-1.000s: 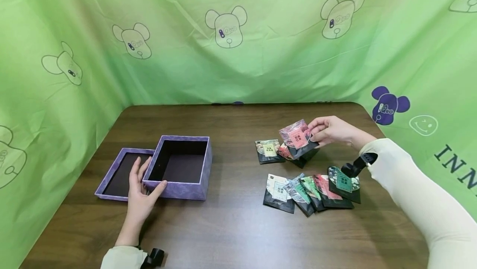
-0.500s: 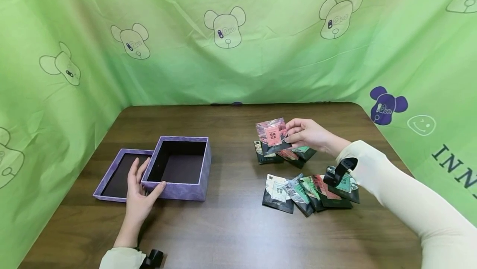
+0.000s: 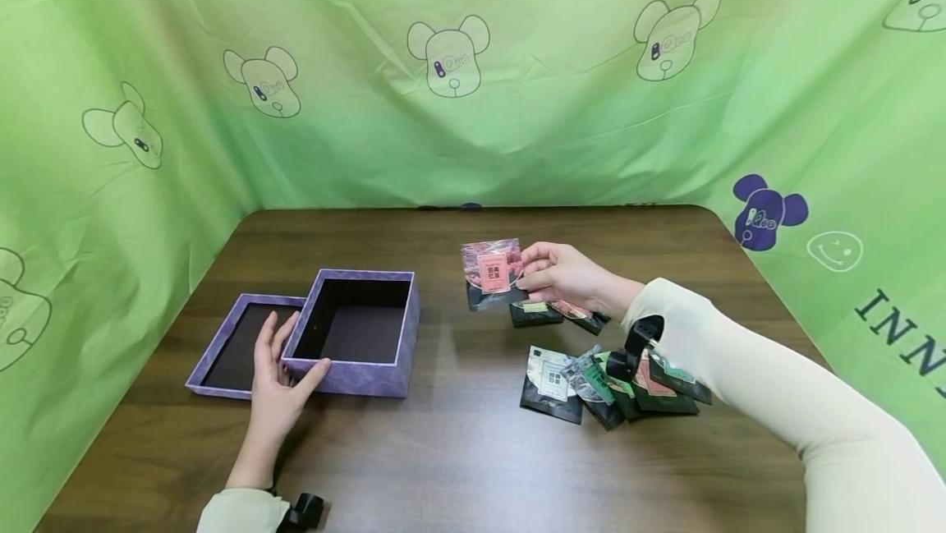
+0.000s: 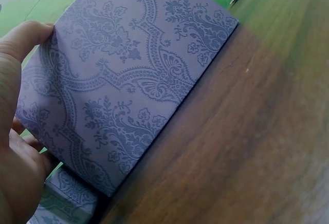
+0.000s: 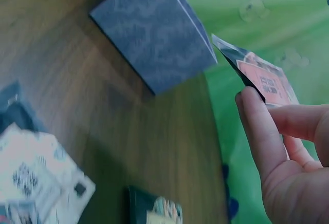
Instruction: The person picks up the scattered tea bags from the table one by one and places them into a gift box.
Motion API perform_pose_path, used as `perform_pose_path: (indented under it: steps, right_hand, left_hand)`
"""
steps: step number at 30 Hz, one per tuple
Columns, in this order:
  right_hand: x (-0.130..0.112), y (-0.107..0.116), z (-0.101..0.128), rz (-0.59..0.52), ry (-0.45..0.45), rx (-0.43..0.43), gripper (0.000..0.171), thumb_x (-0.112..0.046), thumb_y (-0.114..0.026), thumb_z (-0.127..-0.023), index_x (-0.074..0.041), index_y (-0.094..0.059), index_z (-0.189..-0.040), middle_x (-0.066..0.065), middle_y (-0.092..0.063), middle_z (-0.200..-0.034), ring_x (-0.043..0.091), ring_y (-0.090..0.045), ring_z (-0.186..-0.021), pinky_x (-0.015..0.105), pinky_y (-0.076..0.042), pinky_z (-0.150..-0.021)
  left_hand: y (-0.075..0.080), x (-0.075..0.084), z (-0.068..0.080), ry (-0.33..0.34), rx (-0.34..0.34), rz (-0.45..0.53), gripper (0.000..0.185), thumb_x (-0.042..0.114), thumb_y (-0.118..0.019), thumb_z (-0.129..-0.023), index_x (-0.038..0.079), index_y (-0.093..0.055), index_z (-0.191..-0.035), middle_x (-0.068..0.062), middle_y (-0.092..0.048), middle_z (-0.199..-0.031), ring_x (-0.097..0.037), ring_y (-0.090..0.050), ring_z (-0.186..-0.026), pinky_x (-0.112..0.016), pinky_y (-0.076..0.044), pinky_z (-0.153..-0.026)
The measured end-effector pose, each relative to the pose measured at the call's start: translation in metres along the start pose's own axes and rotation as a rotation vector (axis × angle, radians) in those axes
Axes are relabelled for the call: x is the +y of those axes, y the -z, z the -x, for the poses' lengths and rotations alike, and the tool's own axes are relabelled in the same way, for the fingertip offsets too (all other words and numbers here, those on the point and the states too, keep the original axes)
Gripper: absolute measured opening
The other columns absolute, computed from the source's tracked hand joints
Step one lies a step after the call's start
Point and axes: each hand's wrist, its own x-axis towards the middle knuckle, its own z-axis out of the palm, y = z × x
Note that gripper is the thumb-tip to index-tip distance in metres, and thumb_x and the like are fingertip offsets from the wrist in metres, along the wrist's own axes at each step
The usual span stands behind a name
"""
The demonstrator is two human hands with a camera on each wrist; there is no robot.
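Note:
A purple patterned box [image 3: 353, 377] stands uncovered on the left half of the table, its dark inside showing bare. My left hand [image 3: 277, 402] holds the box's near left corner, thumb on the front wall and fingers along the left side. In the left wrist view the thumb touches the edge of the patterned box wall [image 4: 118, 75]. Raised above the table, a pink-labelled tea sachet [image 3: 493, 274] is pinched at its right edge by my right hand [image 3: 565, 277]. The right wrist view shows this tilted sachet [image 5: 262, 77] between thumb and fingers.
The shallow purple lid [image 3: 229, 352] lies left of the box, inside up. Beneath the right hand lie more sachets [image 3: 535, 314], partly hidden. Nearer, a white-labelled sachet [image 3: 552, 385] starts an overlapping row of several, partly covered by the right wrist camera [image 3: 634, 348]. Green cloth surrounds the table.
My right hand has carried the pink-labelled sachet leftward from above the far sachets toward the box. The left hand and the box keep their places.

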Motion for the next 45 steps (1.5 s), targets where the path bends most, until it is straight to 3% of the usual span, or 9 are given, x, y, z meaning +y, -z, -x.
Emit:
perform_pose_path:
  steps: [17, 26, 35, 41, 45]
  right_hand:
    - [-0.007, -0.086, -0.032, -0.109, -0.042, -0.085, 0.031, 0.020, -0.054, -0.088, 0.007, -0.046, -0.114, 0.010, -0.065, -0.082, 0.016, -0.067, -0.068, 0.026, -0.057, -0.064]
    - [-0.017, -0.128, -0.049, -0.112, -0.036, -0.123, 0.040, 0.020, -0.053, -0.089, 0.012, -0.042, -0.126, 0.012, -0.061, -0.085, 0.017, -0.066, -0.070, 0.029, -0.058, -0.069]
    - [-0.023, -0.160, -0.059, -0.092, -0.058, -0.178, 0.048, 0.024, -0.051, -0.087, 0.013, -0.039, -0.132, 0.012, -0.058, -0.087, 0.016, -0.062, -0.070, 0.033, -0.058, -0.071]
    - [-0.023, -0.173, -0.067, -0.078, -0.081, -0.175, 0.058, 0.025, -0.050, -0.086, 0.012, -0.033, -0.139, 0.020, -0.061, -0.096, 0.021, -0.063, -0.077, 0.036, -0.058, -0.076]
    - [-0.020, -0.179, -0.074, -0.052, -0.083, -0.172, 0.063, 0.026, -0.049, -0.084, 0.009, -0.028, -0.141, 0.021, -0.061, -0.093, 0.022, -0.062, -0.074, 0.037, -0.058, -0.076]
  left_hand:
    - [0.001, 0.002, 0.002, -0.006, 0.008, 0.003, 0.091, -0.027, -0.062, -0.076, -0.004, -0.018, -0.152, 0.005, -0.048, -0.142, -0.004, -0.046, -0.126, -0.015, -0.034, -0.102]
    - [0.000, 0.001, 0.000, -0.022, -0.001, -0.014, 0.091, -0.026, -0.062, -0.076, -0.002, -0.018, -0.152, 0.011, -0.048, -0.140, -0.003, -0.045, -0.127, -0.014, -0.033, -0.102]
    - [-0.001, 0.003, 0.002, -0.005, 0.005, -0.036, 0.091, -0.025, -0.063, -0.077, 0.001, -0.020, -0.153, 0.007, -0.047, -0.142, -0.002, -0.045, -0.126, -0.015, -0.034, -0.102]
    - [-0.001, 0.004, 0.002, -0.014, 0.001, -0.033, 0.091, -0.026, -0.062, -0.077, 0.002, -0.020, -0.153, 0.006, -0.047, -0.142, -0.003, -0.043, -0.129, -0.015, -0.033, -0.102]
    - [-0.001, 0.002, 0.002, -0.032, -0.002, -0.015, 0.092, -0.027, -0.061, -0.077, 0.002, -0.020, -0.153, 0.007, -0.048, -0.141, -0.004, -0.043, -0.128, -0.015, -0.033, -0.102]
